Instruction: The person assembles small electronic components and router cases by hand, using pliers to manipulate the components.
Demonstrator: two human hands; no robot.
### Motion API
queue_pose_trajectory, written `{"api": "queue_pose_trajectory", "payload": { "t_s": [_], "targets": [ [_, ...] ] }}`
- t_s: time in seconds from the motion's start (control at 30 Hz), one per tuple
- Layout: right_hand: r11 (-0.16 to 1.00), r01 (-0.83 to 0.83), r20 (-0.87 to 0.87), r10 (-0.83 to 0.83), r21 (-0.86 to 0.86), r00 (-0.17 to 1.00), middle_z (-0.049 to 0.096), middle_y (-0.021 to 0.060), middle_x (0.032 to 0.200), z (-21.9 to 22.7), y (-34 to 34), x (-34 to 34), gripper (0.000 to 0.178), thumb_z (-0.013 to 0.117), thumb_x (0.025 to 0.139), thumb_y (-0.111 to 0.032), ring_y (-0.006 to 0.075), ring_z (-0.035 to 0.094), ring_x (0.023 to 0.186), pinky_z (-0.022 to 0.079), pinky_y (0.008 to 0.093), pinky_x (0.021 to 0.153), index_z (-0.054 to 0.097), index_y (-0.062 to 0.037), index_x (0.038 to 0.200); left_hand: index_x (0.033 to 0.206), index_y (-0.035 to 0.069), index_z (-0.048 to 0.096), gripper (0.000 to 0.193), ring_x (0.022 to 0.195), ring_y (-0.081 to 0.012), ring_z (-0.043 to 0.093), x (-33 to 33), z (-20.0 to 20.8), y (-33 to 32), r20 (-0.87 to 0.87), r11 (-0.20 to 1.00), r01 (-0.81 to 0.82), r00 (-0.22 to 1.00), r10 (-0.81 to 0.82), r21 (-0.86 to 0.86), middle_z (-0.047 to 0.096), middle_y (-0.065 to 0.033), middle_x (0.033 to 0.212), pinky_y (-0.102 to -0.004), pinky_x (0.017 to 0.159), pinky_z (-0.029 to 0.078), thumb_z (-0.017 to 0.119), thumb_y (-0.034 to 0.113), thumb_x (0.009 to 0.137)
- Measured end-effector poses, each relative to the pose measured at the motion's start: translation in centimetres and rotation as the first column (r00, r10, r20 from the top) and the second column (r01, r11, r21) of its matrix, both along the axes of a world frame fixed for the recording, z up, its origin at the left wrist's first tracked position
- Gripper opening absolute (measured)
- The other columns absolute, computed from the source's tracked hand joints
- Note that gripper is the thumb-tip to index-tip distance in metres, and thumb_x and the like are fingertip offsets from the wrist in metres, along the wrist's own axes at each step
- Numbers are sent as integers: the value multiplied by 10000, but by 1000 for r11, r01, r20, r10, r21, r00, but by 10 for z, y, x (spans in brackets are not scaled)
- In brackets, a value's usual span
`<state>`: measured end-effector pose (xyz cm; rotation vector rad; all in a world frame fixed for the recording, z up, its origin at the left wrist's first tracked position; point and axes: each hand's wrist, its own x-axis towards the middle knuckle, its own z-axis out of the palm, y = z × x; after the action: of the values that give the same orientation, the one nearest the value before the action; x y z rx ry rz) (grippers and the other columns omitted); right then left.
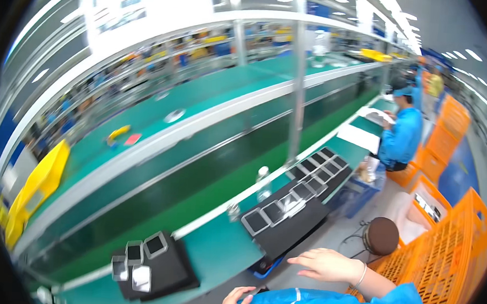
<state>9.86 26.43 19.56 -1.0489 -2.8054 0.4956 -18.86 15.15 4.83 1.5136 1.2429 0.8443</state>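
Right hand [326,264] hovers flat, fingers spread and empty, just off the bench edge beside the long black tray [286,224] of small screen units, while the left hand [236,303] curls loosely below, holding nothing. Judging by how the tray's near end overhangs the green bench [215,256], a careless brush could tip it.

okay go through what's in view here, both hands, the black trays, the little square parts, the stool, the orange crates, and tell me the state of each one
Left hand: empty, fingers curled, at the bench edge.
Right hand: empty, flat, beside the long black tray.
Long black tray: flat on bench, carrying square parts.
Small black tray: flat, four square parts on it.
Stool: unoccupied.
Orange crates: upright.
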Motion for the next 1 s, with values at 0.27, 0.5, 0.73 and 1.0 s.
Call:
{"api": "queue_pose_trajectory", "payload": {
  "t_s": [0.27, 0.5, 0.73, 1.0],
  "targets": [
    [982, 166, -218, -142, 95, 966, 604, 35, 959, -20, 114, -11, 110, 589, 888, -195, 226, 619, 884, 515, 337, 732, 563, -108, 950, 1248, 56, 548, 349, 796, -89, 522, 36, 96, 193, 274, 908, 410, 867, -416, 80, 581, -20, 933, -223, 679, 431, 598, 103, 906],
    [879, 466, -301, -419, 104, 857, 588, 58, 890, -29, 225, 73, 66, 606, 862, -148, 251, 626, 808, 517, 359, 663, 569, -116, 907, 1274, 32, 534, 411, 805, -103, 539, 25, 140, 278, 133, 925, 362, 917, -376, 115, 602, -37, 926, -238, 710, 444, 632, 98, 880],
    [711, 697, -599, -519, 94, 610, 646, 114, 747, 24, 460, 227, 97, 625, 826, -117, 211, 655, 701, 509, 336, 644, 587, -36, 864, 1258, 38, 549, 397, 810, -133, 581, 92, 151, 343, -213, 980, 78, 976, -38, 185, 630, -52, 941, -271, 737, 479, 634, 67, 872],
    [736, 468, -854, -512, -490, -89, 622, 44, 797, 58, 774, 384, 135, 640, 874, -138, 123, 610, 641, 525, 261, 541, 582, -29, 927, 1232, 52, 567, 432, 837, -282, 636, 265, 168, 387, -516, 963, -144, 821, 244, 227, 656, -131, 974, -360, 763, 501, 678, 80, 815]
  ]
}}
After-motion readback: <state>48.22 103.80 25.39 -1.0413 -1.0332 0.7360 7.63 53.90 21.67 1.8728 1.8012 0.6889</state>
